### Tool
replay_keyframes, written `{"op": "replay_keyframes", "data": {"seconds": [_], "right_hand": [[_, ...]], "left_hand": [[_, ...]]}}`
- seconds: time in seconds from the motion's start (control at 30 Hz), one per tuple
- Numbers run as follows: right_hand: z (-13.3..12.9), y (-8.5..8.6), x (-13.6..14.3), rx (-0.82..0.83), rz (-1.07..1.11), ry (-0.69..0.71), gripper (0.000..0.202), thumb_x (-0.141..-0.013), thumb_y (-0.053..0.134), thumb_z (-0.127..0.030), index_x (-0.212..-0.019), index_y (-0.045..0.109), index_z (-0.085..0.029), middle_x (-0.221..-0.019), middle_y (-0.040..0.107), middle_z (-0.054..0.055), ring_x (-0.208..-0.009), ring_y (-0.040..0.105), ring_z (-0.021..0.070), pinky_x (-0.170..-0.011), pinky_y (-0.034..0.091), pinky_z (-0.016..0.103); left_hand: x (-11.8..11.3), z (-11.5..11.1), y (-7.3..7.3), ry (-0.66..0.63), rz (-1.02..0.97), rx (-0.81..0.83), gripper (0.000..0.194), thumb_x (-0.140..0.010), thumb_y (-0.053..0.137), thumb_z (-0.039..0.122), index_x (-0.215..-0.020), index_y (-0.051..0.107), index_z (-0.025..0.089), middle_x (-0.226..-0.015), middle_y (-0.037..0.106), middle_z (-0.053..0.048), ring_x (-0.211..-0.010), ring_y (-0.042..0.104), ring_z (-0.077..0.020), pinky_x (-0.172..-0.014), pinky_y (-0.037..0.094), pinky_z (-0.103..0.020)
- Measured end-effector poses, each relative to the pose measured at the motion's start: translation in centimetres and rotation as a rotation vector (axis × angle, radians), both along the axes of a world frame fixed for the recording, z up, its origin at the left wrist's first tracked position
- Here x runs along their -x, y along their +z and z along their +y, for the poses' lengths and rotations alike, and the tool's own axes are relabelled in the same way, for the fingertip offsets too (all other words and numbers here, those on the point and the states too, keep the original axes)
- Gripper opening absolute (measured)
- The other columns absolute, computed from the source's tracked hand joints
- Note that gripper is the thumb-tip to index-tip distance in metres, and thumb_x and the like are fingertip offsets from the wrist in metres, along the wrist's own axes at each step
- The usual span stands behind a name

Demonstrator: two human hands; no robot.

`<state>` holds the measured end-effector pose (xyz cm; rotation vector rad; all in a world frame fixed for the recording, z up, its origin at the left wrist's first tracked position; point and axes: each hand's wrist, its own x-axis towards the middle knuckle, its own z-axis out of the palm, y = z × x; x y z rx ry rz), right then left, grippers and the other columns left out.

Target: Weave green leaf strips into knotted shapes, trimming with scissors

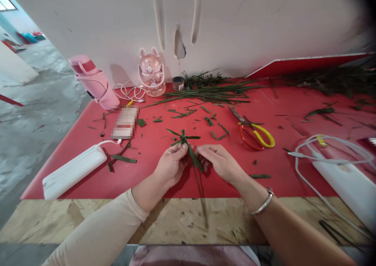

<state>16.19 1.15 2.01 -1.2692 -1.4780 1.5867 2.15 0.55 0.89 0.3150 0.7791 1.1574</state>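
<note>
The leaf knot [190,152], dark green with short ends spread at its top and a broad blade slanting down, is in the middle of the frame, held above the red cover [164,172]. A thin strand [201,191] trails from it toward the lower edge. The left hand [172,162] pinches the knot between thumb and fingers. The right hand [219,160] is just right of the blade, its fingers loosely bent; whether they grip the blade cannot be told. A bracelet [264,203] circles the right wrist, and a pale sleeve [96,230] covers the left forearm.

Leaf scraps [209,121] lie scattered beyond the hands. Right of centre are the scissors [244,122], blades slightly apart, with one red handle loop and one yellow. The bench [44,219] shows a bare wood-chip edge below the cover.

At left, a white block [75,171] lies angled, a cable plugged into its end, near a pixelated flat object [126,122]. Above stand a pink flask [95,82] and an eared bottle [151,68]; beside the bottle are a small jar [178,83] and a pile of leaf strips [211,95]. A looped cable [296,168] crosses a white box [346,187] at lower right.
</note>
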Motion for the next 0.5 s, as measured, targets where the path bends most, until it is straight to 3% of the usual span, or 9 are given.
{"op": "replay_keyframes", "data": {"seconds": [0.07, 0.17, 0.33, 0.5], "right_hand": [[-0.1, -0.2, 0.2, -0.006, -0.039, 0.059, 0.029, -0.077, 0.050, -0.039, -0.061, 0.054, -0.016, -0.047, 0.049, -0.003, -0.041, 0.046, 0.0085, -0.041, 0.037, 0.020], [-0.3, -0.4, 0.8, -0.075, -0.112, 0.021, 0.022, -0.075, 0.052, -0.033, -0.061, 0.054, -0.016, -0.045, 0.047, -0.004, -0.040, 0.043, 0.0073, -0.040, 0.033, 0.019], [-1.0, -0.3, 1.3, -0.375, -0.316, -0.133, 0.025, -0.072, 0.051, -0.023, -0.048, 0.045, -0.016, -0.041, 0.037, -0.006, -0.039, 0.033, 0.0050, -0.039, 0.025, 0.018], [-1.5, 0.0, 1.0, -0.584, -0.330, -0.088, 0.024, -0.071, 0.054, -0.022, -0.048, 0.050, -0.015, -0.044, 0.038, -0.005, -0.042, 0.032, 0.0052, -0.042, 0.027, 0.019]], "left_hand": [[0.0, 0.1, -0.2, 0.008, -0.005, 0.010, 0.011, -0.062, 0.071, 0.019, -0.065, 0.062, 0.012, -0.065, 0.063, -0.001, -0.060, 0.057, -0.0088, -0.061, 0.045, -0.020], [0.1, 0.1, -0.5, -0.002, -0.031, 0.006, 0.011, -0.062, 0.071, 0.018, -0.066, 0.062, 0.013, -0.067, 0.064, -0.001, -0.058, 0.056, -0.0082, -0.059, 0.045, -0.019], [0.3, 0.0, -0.7, -0.085, -0.089, 0.001, 0.012, -0.068, 0.067, 0.025, -0.072, 0.063, 0.014, -0.070, 0.065, -0.002, -0.063, 0.058, -0.0100, -0.059, 0.046, -0.021], [0.5, 0.1, -0.4, -0.086, -0.050, 0.054, 0.010, -0.068, 0.065, 0.022, -0.072, 0.063, 0.013, -0.067, 0.064, -0.003, -0.059, 0.057, -0.0101, -0.055, 0.045, -0.020]]}}
